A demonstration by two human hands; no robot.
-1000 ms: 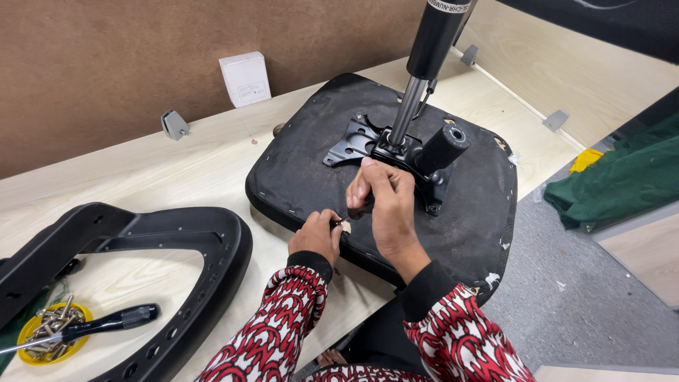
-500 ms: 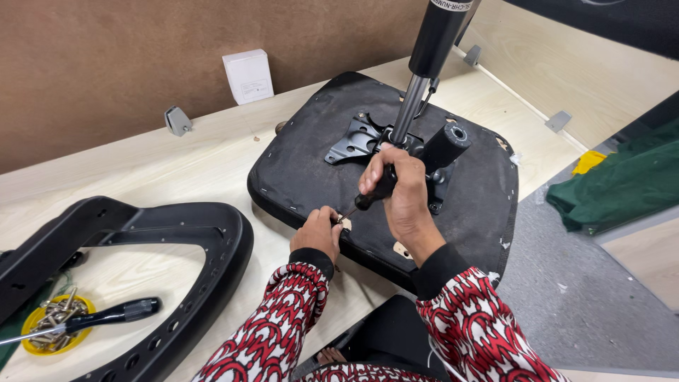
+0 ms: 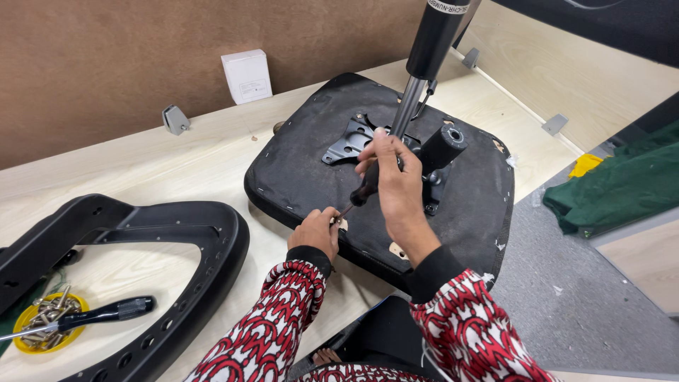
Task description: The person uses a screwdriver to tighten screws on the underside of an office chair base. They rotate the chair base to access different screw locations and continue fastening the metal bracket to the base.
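My right hand (image 3: 396, 185) grips the screwdriver (image 3: 362, 194), its tip at the near edge of the seat (image 3: 467, 212), which lies upside down on the table (image 3: 177, 163). My left hand (image 3: 315, 232) pinches at the tip; I should keep the shaft straight and press down. A second ago my right hand was open over the bracket (image 3: 350, 141), without the tool.

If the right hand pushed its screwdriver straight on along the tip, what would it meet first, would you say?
Probably the left hand, whose fingers pinch at the tip on the black seat; the right hand aims down-left, though depth is unclear.
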